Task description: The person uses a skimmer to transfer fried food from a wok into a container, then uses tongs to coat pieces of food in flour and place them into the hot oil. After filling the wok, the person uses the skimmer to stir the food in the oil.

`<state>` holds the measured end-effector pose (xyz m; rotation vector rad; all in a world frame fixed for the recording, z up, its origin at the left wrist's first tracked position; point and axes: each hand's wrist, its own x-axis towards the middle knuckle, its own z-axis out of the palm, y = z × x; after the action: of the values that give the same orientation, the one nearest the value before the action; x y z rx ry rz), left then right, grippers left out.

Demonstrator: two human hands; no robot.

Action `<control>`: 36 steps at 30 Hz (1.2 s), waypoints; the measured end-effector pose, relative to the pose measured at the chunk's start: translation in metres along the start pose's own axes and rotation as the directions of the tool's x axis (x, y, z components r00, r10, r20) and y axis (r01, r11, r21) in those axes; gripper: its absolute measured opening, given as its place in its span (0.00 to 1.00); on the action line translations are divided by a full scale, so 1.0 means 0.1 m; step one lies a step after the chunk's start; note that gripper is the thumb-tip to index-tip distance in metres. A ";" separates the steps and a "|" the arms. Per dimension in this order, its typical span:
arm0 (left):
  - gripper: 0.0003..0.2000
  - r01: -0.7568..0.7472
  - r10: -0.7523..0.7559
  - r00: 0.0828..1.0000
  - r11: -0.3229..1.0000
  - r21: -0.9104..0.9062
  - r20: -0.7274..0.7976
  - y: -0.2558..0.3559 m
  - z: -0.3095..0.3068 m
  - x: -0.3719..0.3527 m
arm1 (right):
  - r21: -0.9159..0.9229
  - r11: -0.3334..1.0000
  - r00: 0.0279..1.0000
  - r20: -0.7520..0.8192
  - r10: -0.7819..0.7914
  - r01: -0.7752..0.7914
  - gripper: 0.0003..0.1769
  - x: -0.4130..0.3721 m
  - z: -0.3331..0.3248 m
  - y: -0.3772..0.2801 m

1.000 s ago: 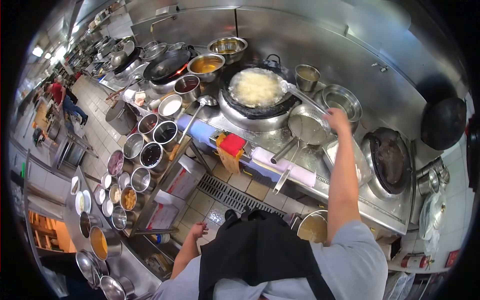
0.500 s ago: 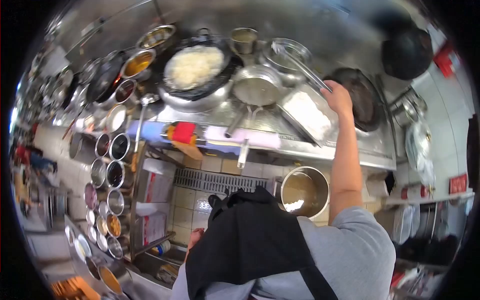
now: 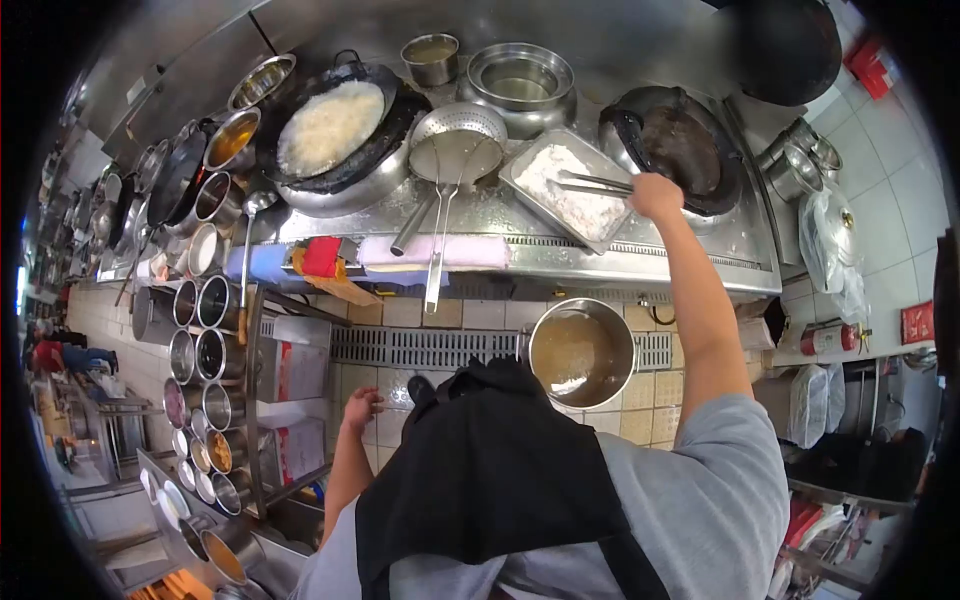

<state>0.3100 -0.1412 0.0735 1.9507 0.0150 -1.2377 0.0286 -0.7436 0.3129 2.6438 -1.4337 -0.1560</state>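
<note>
My right hand [image 3: 657, 197] is closed round the handle end of metal tongs [image 3: 605, 186]. The tips of the tongs reach into the white floury pieces [image 3: 577, 213] in a rectangular metal tray [image 3: 601, 246]. This tray sits tilted near the front of the steel cooking range. Low at my left side hangs my left hand [image 3: 363, 408], with nothing in it and its fingers loosely bent and apart. Left of the tray, a perforated strainer [image 3: 460, 122] lies over a pan, its long handle sticking out past the front edge.
A wok of pale, foaming contents [image 3: 332, 128] stands at the left, a dark wok [image 3: 690, 150] at the right. Behind the tray is a metal pot [image 3: 521, 78]. On the floor by me stands a pot of murky liquid [image 3: 583, 352]. Several seasoning pots [image 3: 217, 300] line the left.
My right hand has brought the tongs from over the rear pot down to the tray, tips now among the white pieces. My left hand shows more fully. The view has shifted.
</note>
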 end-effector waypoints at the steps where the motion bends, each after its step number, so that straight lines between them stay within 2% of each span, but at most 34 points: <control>1: 0.13 -0.022 0.023 1.000 0.999 -0.023 0.010 -0.07 0.02 -0.02 | 0.033 0.999 1.000 -0.001 0.020 -0.020 0.14 -0.14 -0.12 0.07; 2: 0.13 -0.046 0.047 0.999 0.998 -0.051 0.021 -0.17 0.04 -0.01 | 0.064 0.997 0.999 -0.004 0.036 -0.036 0.14 -0.29 -0.29 0.12; 3: 0.14 0.045 -0.044 0.999 0.998 -0.036 0.020 -0.29 0.04 0.00 | 0.096 0.994 0.998 -0.032 0.052 -0.048 0.14 -0.46 -0.49 0.16; 4: 0.14 0.036 -0.035 0.999 0.998 -0.046 0.016 -0.49 0.03 0.05 | 0.126 0.990 0.996 -0.057 0.064 -0.056 0.15 -0.58 -0.63 0.19; 6: 0.14 0.137 -0.135 0.990 0.988 -0.064 0.040 -0.94 -0.02 0.09 | 0.152 0.986 0.994 -0.076 0.076 -0.064 0.17 -0.60 -0.69 0.28; 7: 0.14 0.138 -0.136 0.990 0.988 -0.071 0.041 -1.10 -0.05 0.04 | 0.180 0.980 0.992 -0.083 0.100 -0.084 0.18 -0.62 -0.70 0.30; 9: 0.14 0.018 -0.051 0.989 0.973 0.231 0.139 -1.21 -0.10 -0.05 | 0.170 0.981 0.994 -0.039 0.104 -0.096 0.19 -0.57 -0.71 0.23; 10: 0.14 0.014 -0.047 0.989 0.974 0.224 0.140 -1.24 -0.10 -0.05 | 0.161 0.981 0.994 0.003 0.110 -0.109 0.20 -0.52 -0.70 0.20; 12: 0.15 0.187 -0.185 0.982 0.982 -0.024 0.045 -1.19 -0.06 -0.20 | 0.166 0.980 0.994 0.008 0.109 -0.109 0.21 -0.35 -0.52 0.20; 15: 0.14 0.124 -0.121 0.992 0.983 -0.138 0.031 -1.18 -0.02 -0.28 | 0.159 0.979 0.991 0.060 0.122 -0.130 0.23 -0.26 -0.33 0.25; 18: 0.14 0.144 -0.149 0.989 0.957 -0.252 0.001 -1.16 0.05 -0.32 | 0.130 0.985 0.990 0.095 0.105 -0.117 0.25 -0.24 -0.33 0.18; 20: 0.13 0.150 -0.158 0.988 0.951 -0.269 -0.005 -1.19 0.09 -0.35 | 0.113 0.990 0.992 0.102 0.072 -0.084 0.26 -0.16 -0.31 0.11; 23: 0.13 0.162 -0.168 0.986 0.951 -0.263 0.000 -1.33 0.09 -0.43 | 0.049 0.998 0.991 0.129 -0.037 0.031 0.22 0.09 0.00 0.00; 26: 0.13 0.168 -0.168 0.986 0.962 -0.215 0.016 -1.50 0.03 -0.48 | 0.058 0.998 0.994 0.104 0.027 -0.033 0.20 0.17 0.24 -0.13; 28: 0.13 0.159 -0.156 0.987 0.970 -0.183 0.026 -1.51 -0.05 -0.45 | 0.040 0.997 0.991 0.116 0.059 -0.064 0.17 -0.08 -0.10 -0.23; 30: 0.13 0.172 -0.178 0.984 0.945 -0.277 0.001 -1.49 -0.10 -0.48 | 0.056 0.998 0.998 0.048 0.033 -0.035 0.16 -0.25 -0.28 -0.17; 31: 0.13 0.169 -0.174 0.985 0.945 -0.281 0.007 -1.48 -0.12 -0.48 | 0.096 0.993 0.997 0.012 0.072 -0.072 0.15 -0.34 -0.38 -0.13; 33: 0.13 0.151 -0.158 0.987 0.940 -0.305 0.003 -1.49 -0.14 -0.45 | 0.085 0.996 0.998 -0.055 0.017 -0.012 0.18 -0.55 -0.68 -0.06; 35: 0.13 0.157 -0.158 0.987 0.930 -0.331 0.024 -1.60 -0.15 -0.25 | 0.082 0.992 0.994 -0.049 0.102 -0.098 0.19 -0.75 -1.05 -0.14; 36: 0.13 0.166 -0.168 0.985 0.919 -0.358 0.027 -1.69 -0.23 -0.23 | 0.103 0.994 0.986 -0.154 0.058 -0.043 0.20 -0.81 -1.14 -0.17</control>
<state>0.2467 -0.0039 -0.0088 1.6570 0.3928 -1.2403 0.0156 -0.6591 0.4246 2.6254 -1.4915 0.1292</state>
